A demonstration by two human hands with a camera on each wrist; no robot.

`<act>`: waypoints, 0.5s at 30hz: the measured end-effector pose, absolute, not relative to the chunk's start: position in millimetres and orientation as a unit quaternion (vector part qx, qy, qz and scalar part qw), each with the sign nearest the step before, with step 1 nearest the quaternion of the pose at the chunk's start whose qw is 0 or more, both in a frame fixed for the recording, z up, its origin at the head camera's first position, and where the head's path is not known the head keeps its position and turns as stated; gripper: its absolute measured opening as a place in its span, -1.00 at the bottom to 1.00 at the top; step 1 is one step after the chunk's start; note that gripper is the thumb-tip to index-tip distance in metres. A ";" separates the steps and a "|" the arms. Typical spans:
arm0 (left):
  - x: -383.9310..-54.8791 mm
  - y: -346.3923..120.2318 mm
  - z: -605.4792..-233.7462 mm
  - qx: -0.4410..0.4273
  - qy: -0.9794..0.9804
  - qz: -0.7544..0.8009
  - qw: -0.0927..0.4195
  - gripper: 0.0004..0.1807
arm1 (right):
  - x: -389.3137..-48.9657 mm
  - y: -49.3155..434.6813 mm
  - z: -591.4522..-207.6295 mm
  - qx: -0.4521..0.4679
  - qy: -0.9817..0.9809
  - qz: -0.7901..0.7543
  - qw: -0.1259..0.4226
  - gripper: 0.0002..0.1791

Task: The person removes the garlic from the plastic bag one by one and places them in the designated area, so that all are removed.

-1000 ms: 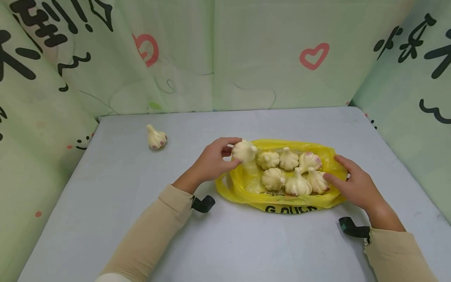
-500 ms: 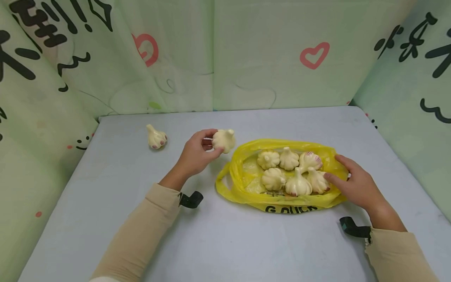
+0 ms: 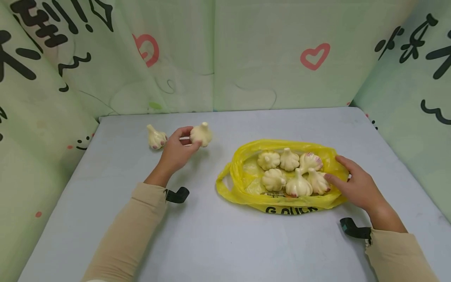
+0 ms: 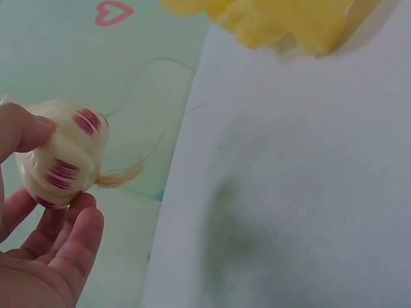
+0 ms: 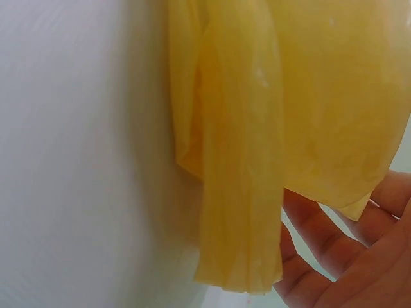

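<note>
My left hand (image 3: pixel 177 154) pinches a garlic bulb (image 3: pixel 201 135) between thumb and fingers, above the table and left of the bag. In the left wrist view, purple streaks and a tuft of dry roots show on this garlic bulb (image 4: pixel 61 157). A yellow plastic bag (image 3: pixel 282 204) lies with its mouth spread, and several garlic bulbs (image 3: pixel 298 184) sit inside. At the bag's right end, my right hand (image 3: pixel 356 186) grips the rim, thumb inside and fingers outside. The right wrist view has fingers (image 5: pixel 321 234) behind the hanging yellow plastic (image 5: pixel 241 160).
Another garlic bulb (image 3: pixel 156 138) lies at the back left of the white table (image 3: pixel 225 243), just beyond my left hand. Pale green printed curtains (image 3: pixel 253 58) stand behind the table and along both sides. A black camera mount sits at each wrist.
My left hand has carried the garlic bulb up out of the bag's left end and leftward, toward the bulb lying on the table. My right hand and the bag have stayed in place.
</note>
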State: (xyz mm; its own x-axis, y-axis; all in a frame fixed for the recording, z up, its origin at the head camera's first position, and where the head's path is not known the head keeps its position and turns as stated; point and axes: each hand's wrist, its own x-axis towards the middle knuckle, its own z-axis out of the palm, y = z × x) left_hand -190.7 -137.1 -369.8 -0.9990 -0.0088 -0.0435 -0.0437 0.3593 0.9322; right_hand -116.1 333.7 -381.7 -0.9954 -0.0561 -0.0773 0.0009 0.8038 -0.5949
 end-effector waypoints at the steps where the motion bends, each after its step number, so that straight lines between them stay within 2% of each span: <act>1: -191.4 -139.8 -370.7 -0.023 0.825 0.564 0.014 -0.37 | -116.1 333.8 -381.7 -0.015 0.949 -0.313 0.045 -0.09; 15: -199.9 -169.7 -385.4 -0.093 0.844 0.528 0.006 -0.31 | -115.4 333.6 -382.0 -0.014 0.950 -0.309 0.047 -0.09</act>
